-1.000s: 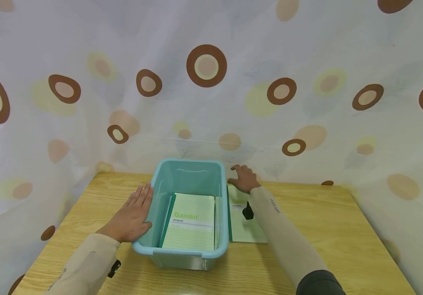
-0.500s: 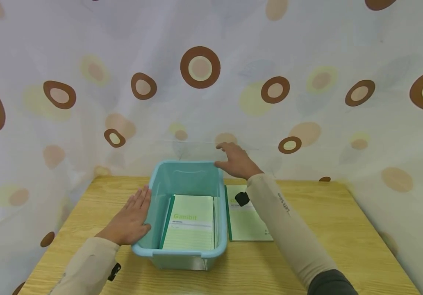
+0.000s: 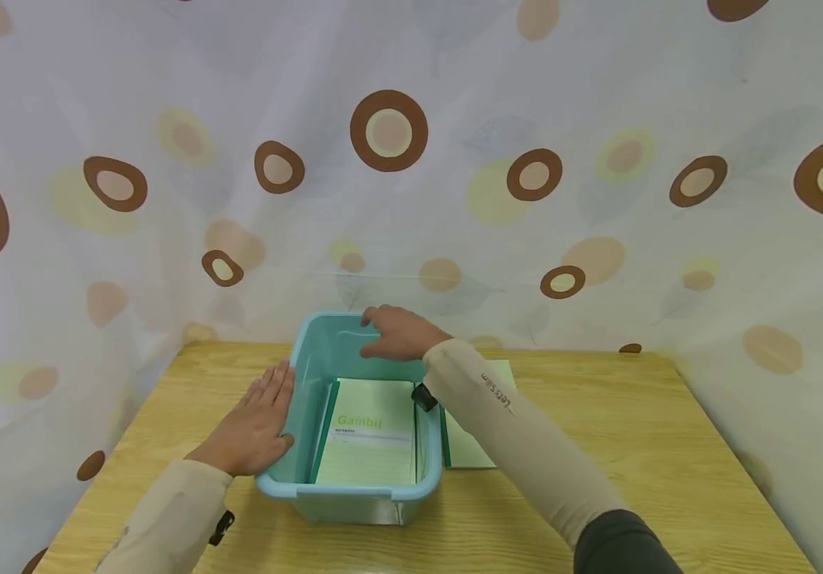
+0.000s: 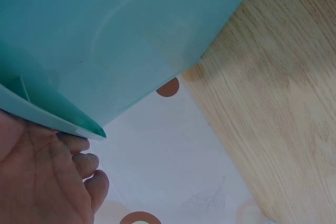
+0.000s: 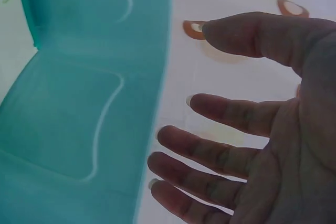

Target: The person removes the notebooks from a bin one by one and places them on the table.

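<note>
A light blue plastic bin (image 3: 364,507) stands on the table with a stack of pale green notebooks (image 3: 372,442) inside; the top cover reads "Gambit". My left hand (image 3: 250,422) rests along the bin's left rim with its fingers straight. In the left wrist view, that hand (image 4: 47,177) lies under the lip of the rim. My right hand (image 3: 400,333) hovers over the far right part of the bin, holding nothing. Its thumb and fingers are spread apart in the right wrist view, where the bin's inner wall (image 5: 58,119) shows beside them.
Another pale green notebook (image 3: 465,446) lies on the wooden table (image 3: 620,446) just right of the bin, partly covered by my right sleeve. A white curtain (image 3: 411,223) with brown and beige circles hangs behind the table.
My right hand has moved from above the notebook on the right, up and then leftward over the bin. My left hand stays on the rim. The head view has shifted slightly.
</note>
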Demonstrator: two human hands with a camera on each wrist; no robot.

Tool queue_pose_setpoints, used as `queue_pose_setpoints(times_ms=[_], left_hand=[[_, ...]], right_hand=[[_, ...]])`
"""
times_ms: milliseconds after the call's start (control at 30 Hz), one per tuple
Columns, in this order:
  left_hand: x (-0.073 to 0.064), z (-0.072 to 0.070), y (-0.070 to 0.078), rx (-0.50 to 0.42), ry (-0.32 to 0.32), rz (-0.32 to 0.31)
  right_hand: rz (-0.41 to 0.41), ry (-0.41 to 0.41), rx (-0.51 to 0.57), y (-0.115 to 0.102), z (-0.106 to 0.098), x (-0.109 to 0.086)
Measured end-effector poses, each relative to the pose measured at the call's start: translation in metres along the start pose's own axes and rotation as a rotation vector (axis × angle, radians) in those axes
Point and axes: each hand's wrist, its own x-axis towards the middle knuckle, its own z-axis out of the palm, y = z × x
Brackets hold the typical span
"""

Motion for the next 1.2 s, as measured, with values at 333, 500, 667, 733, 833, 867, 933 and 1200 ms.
queue_pose_setpoints(times_ms=[333,500,667,733,833,867,933,1200], left_hand=[[0.0,0.0,0.002,0.013,-0.007,-0.015],[0.001,0.003,0.003,0.009,-0.004,-0.007],[0.0,0.005,0.003,0.002,0.002,0.002],[0.0,0.005,0.003,0.004,0.008,0.002],[0.001,0.004,0.002,0.01,0.01,0.006],[0.001,0.004,0.002,0.011,0.01,0.008],[0.001,0.002,0.001,0.016,0.008,0.013],[0.001,0.001,-0.003,0.02,0.037,0.019]], right_hand=[[0.099,-0.037,-0.028,-0.006,0.02,0.031],[0.182,-0.032,-0.046,-0.006,0.041,0.046],[0.289,0.015,-0.077,-0.011,0.061,0.056],[0.307,0.037,-0.079,-0.018,0.064,0.054],[0.323,0.05,-0.058,-0.026,0.068,0.051],[0.326,0.047,-0.044,-0.028,0.07,0.051],[0.337,0.038,-0.009,-0.028,0.077,0.055],[0.308,0.006,0.077,-0.021,0.114,0.073]])
